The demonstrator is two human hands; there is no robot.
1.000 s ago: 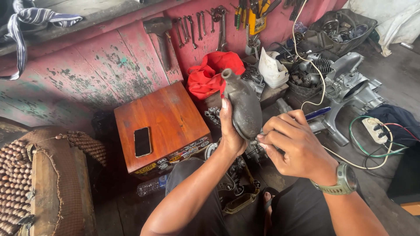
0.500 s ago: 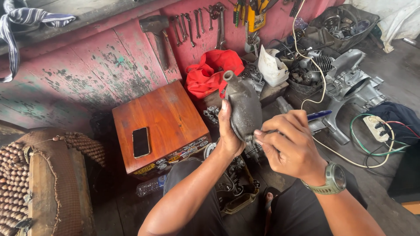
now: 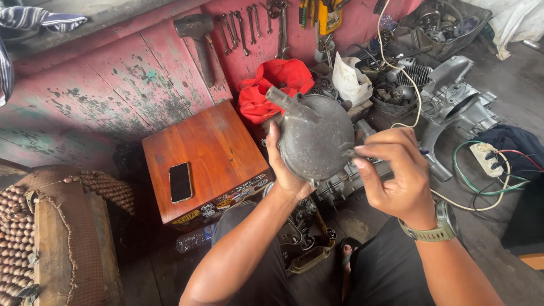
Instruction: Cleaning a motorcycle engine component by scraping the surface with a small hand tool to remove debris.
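A round grey metal engine cover point(image 3: 317, 136) with a short spout at its top left is held up in front of me. My left hand point(image 3: 283, 167) grips it from below and behind, thumb along its left rim. My right hand point(image 3: 394, 173) pinches the cover's right edge with thumb and fingers; a green watch sits on that wrist. The cover's flat dirty face is turned toward me.
A wooden box point(image 3: 207, 158) with a black phone point(image 3: 181, 182) stands left. Behind the cover lie a red cloth point(image 3: 272, 88), engine parts point(image 3: 453, 102), hanging wrenches point(image 3: 243, 28) and a hammer point(image 3: 198, 39). A power strip point(image 3: 490, 158) with cables lies right; a beaded seat point(image 3: 34, 238) is at far left.
The cover has turned from edge-on to face toward me. My right hand shifted from its lower side to its right edge.
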